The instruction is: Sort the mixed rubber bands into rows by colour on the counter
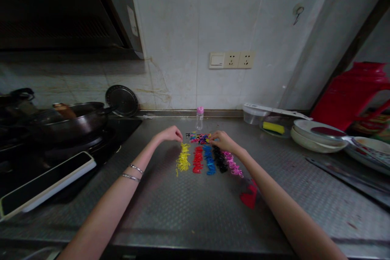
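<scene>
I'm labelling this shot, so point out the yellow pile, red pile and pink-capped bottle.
Yellow pile (183,158), head view: its middle.
Red pile (198,159), head view: its middle.
Pink-capped bottle (199,120), head view: clear body.

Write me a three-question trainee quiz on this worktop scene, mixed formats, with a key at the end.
1. Fill in the blank: between the red pile and the black pile lies the ____ pile.
2. True or false: the pink-capped bottle stands upright, closer to the wall than the mixed-colour pile.
3. Which colour is the sorted pile nearest the left hand?
A) pink
B) yellow
C) black

Key:
1. Blue: the blue pile.
2. True.
3. B: the yellow pile.
</scene>
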`<state>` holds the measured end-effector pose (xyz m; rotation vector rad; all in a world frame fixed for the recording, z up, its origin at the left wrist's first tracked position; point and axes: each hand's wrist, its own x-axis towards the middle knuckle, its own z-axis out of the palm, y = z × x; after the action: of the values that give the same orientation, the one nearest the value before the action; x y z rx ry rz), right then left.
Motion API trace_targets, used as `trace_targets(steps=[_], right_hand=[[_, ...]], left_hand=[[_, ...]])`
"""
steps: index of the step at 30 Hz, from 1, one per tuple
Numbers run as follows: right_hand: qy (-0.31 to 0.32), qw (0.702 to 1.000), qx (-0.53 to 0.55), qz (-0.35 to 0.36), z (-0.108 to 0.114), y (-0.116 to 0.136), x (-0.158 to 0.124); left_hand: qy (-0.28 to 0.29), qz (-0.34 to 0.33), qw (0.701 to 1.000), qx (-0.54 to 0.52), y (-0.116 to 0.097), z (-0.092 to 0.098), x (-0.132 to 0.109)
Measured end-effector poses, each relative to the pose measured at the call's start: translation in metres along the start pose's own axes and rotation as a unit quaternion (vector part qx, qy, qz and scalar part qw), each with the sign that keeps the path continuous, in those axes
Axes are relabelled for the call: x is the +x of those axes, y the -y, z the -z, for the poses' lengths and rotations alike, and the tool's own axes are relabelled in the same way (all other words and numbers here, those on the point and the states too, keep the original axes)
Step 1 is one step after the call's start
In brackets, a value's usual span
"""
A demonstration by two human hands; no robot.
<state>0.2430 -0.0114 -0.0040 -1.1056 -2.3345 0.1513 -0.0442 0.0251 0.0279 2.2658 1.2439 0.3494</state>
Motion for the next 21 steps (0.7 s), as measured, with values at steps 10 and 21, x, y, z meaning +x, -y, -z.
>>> trace_targets(steps=[10,21], right_hand=[[-0.022,0.997,-0.037,-0.071,0.001,-0.018,-0.007],[-0.019,0.992,-0.069,-0.103,0.005,-0.023,-0.010]], left_hand=[[-0.121,0.022,0.991,0.053,-0.016,-0.041,0.013],[-0.144,0.031,0.982,0.116,-0.024,-0.055,0.009]])
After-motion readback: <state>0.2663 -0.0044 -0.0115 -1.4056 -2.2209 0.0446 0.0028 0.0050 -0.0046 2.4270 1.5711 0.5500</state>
